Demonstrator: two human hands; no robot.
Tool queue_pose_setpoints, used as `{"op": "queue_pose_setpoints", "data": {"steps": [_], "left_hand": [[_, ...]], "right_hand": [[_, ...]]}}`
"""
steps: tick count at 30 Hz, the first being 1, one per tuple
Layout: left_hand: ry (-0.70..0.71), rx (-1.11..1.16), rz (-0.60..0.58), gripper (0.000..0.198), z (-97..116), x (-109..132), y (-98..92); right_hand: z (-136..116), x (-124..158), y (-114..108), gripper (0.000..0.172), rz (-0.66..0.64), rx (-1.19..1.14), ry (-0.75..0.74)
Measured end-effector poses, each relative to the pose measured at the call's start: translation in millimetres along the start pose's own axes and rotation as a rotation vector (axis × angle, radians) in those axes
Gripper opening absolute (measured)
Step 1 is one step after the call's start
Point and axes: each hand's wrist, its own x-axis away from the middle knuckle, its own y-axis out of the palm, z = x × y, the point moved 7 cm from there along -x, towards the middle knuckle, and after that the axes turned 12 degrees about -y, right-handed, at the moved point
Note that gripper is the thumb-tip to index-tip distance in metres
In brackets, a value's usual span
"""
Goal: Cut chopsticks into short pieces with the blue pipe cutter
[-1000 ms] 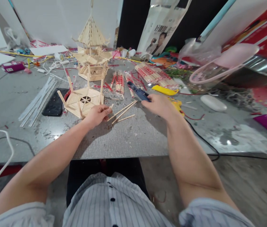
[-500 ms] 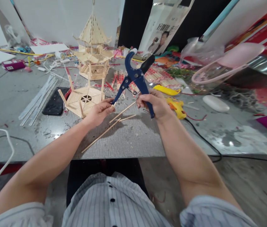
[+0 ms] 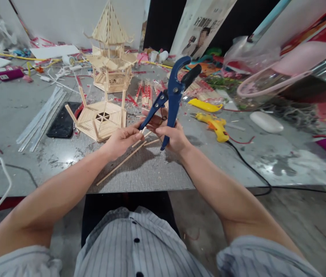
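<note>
My right hand [image 3: 172, 136] grips the handles of a blue cutter [image 3: 172, 93], held upright above the table with its jaws pointing up. My left hand [image 3: 122, 139] pinches a thin wooden stick [image 3: 119, 164] near its top end; the stick slants down toward the table's front edge. The two hands are almost touching. Just left of them sits a flat hexagonal stick roof [image 3: 99, 119], and behind it stands a tall stick pagoda [image 3: 109, 54].
A black phone [image 3: 62, 124] and white strips [image 3: 40, 119] lie left. A yellow glue gun [image 3: 213, 125] with black cord lies right of my hands. Red-tipped stick bundles [image 3: 145, 94], a pink basin [image 3: 278, 77] and clutter fill the back of the grey table [image 3: 157, 169].
My right hand picked the blue cutter up off the table and brought it in to the left hand. The left hand lifted one stick from the loose ones on the table.
</note>
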Motion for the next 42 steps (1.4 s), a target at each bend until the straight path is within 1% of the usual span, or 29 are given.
{"op": "queue_pose_setpoints", "data": {"steps": [2, 4, 6, 9, 11, 12, 14, 16, 18, 20, 23, 25, 26, 27, 29, 31, 34, 37, 42], "left_hand": [[-0.006, 0.012, -0.002, 0.023, 0, -1, 0.8], [-0.012, 0.016, 0.032, 0.024, 0, -3, -2.6], [-0.017, 0.023, 0.136, 0.025, -1, -5, -13.1], [-0.031, 0.064, 0.362, 0.023, -5, -5, -36.3], [-0.033, 0.107, 0.455, 0.021, -6, -3, -47.0], [-0.036, 0.117, 0.47, 0.021, -6, -2, -49.3], [-0.046, 0.113, 0.468, 0.021, -7, -2, -50.1], [-0.05, 0.097, 0.466, 0.022, -7, -2, -49.3], [-0.047, 0.099, 0.477, 0.024, -7, -2, -49.2], [-0.05, 0.121, 0.488, 0.024, -7, -1, -49.3], [-0.075, 0.151, 0.472, 0.023, -8, -2, -47.5], [-0.097, 0.156, 0.453, 0.022, -9, -3, -45.3], [-0.107, 0.157, 0.445, 0.022, -10, -3, -44.2], [-0.114, 0.157, 0.439, 0.022, -11, -4, -43.4], [-0.116, 0.158, 0.432, 0.021, -12, -4, -41.9], [-0.107, 0.158, 0.432, 0.021, -12, -4, -41.0], [-0.086, 0.154, 0.443, 0.021, -9, -3, -40.3], [-0.06, 0.149, 0.458, 0.02, -6, -1, -39.8], [-0.037, 0.144, 0.468, 0.018, -6, 0, -38.6]], "right_hand": [[-2, 1, 6, 0.032, -0.034, -0.037, 0.032], [-6, -1, 6, 0.033, -0.024, -0.082, 0.035], [-8, -2, 2, 0.035, -0.004, -0.146, 0.057], [-2, 0, -2, 0.036, -0.017, -0.269, 0.193], [7, 6, 1, 0.037, -0.094, -0.339, 0.324], [11, 11, 6, 0.037, -0.155, -0.365, 0.388], [21, 21, 17, 0.038, -0.285, -0.394, 0.496], [30, 29, 28, 0.036, -0.39, -0.399, 0.569], [37, 31, 33, 0.031, -0.415, -0.38, 0.584], [42, 25, 29, 0.027, -0.342, -0.33, 0.538], [42, 6, 6, 0.023, -0.112, -0.2, 0.375], [35, -4, -10, 0.022, 0.031, -0.129, 0.25], [31, -7, -16, 0.022, 0.081, -0.118, 0.203], [28, -8, -19, 0.022, 0.112, -0.124, 0.176], [25, -7, -19, 0.022, 0.126, -0.174, 0.181], [26, -2, -10, 0.023, 0.083, -0.227, 0.244], [33, 8, 11, 0.024, -0.046, -0.256, 0.363], [38, 13, 24, 0.026, -0.15, -0.262, 0.424], [39, 10, 24, 0.027, -0.158, -0.282, 0.41]]}}
